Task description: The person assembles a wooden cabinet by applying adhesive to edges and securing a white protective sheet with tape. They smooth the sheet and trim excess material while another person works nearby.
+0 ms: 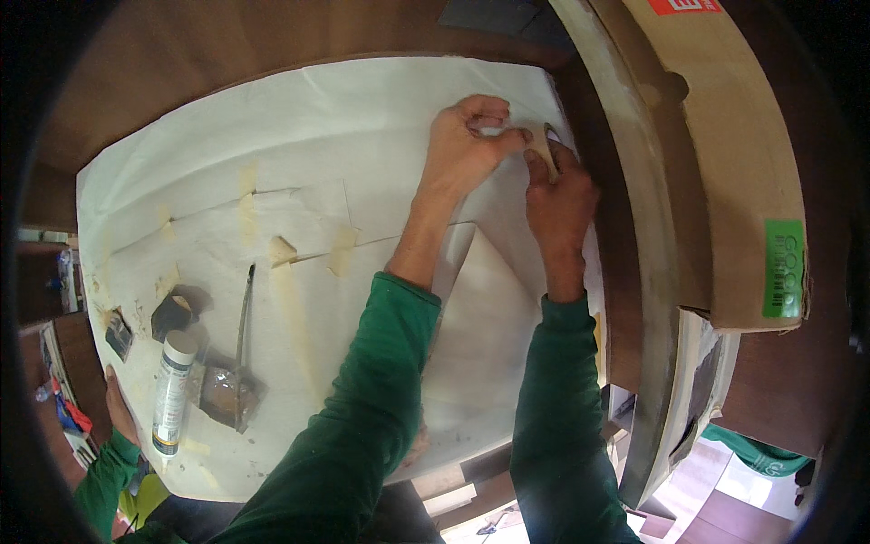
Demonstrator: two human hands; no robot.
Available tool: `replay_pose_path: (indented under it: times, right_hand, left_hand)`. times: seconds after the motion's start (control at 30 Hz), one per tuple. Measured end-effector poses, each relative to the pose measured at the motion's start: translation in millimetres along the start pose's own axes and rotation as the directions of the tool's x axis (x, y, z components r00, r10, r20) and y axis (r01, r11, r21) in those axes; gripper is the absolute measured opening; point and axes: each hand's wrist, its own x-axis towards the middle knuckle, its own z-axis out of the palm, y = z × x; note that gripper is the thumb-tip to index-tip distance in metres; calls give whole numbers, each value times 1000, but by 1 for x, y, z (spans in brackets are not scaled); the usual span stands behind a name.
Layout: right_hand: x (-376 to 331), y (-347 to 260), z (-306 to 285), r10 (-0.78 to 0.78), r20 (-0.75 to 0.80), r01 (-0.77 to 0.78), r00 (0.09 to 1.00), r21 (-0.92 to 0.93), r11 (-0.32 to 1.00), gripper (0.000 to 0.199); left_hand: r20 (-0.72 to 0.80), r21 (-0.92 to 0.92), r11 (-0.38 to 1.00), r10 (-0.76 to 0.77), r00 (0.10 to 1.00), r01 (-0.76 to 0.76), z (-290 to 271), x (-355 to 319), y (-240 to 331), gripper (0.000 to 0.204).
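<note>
My right hand [560, 195] grips a tan roll of masking tape [541, 150] near the far right corner of a large white paper sheet [362, 109]. My left hand [458, 150] is beside it, fingers curled, with its thumb against the tape's edge; whether a loose end is pinched there is hard to see. Below them a pale triangular piece [480, 299] lies on the sheet, partly behind my left sleeve. To the left, yellowish tape strips [343, 252] cross long slits in the paper.
On the sheet's left part are a white capped tube [169, 399], a thin brush [245, 317], a clear plastic piece [227, 394] and dark scraps [177, 313]. Another person's hand [120, 408] touches the left edge. A long cardboard box [743, 163] rises at the right.
</note>
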Motion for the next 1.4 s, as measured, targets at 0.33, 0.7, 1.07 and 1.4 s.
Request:
replay_pose_path:
  times: [0.33, 0.7, 1.07, 1.4]
  right_hand:
    - [-27, -9, -10, 114, -36, -118, 993, -158, 980, 40]
    - [-186, 55, -114, 145, -21, -142, 989, -376, 916, 31]
    - [-196, 119, -136, 249, -148, -274, 957, -180, 945, 31]
    - [-193, 140, -148, 390, 107, -376, 915, -129, 918, 38]
  left_hand:
    - [90, 210, 978, -17, 996, -2, -7, 1, 1, 18]
    - [-29, 47, 989, -141, 990, 142, -2, -2, 7, 11]
    - [31, 241, 971, -17, 999, 10, 1, -2, -23, 12]
    - [8, 590, 798, -154, 988, 119, 20, -5, -19, 16]
